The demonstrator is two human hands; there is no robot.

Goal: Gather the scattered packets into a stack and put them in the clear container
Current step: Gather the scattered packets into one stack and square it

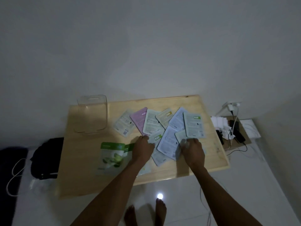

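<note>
Several flat packets lie fanned across a low wooden table (81,176): a pink packet (138,119), pale green ones, a bluish-white packet (169,142) and a green packet with a cucumber picture (112,156) at the left. The clear container (92,115) stands empty at the table's back left. My left hand (142,148) rests on the packets near the middle, fingers curled onto their edges. My right hand (193,150) presses on a pale green packet (180,135) and the bluish-white one. Whether either hand grips a packet is unclear.
A dark bag (46,158) and a white cable (14,173) lie on the floor left of the table. On the right, a power strip (231,106), cables and dark devices (237,130) sit beside the table. My bare feet (146,212) stand on the white tiled floor.
</note>
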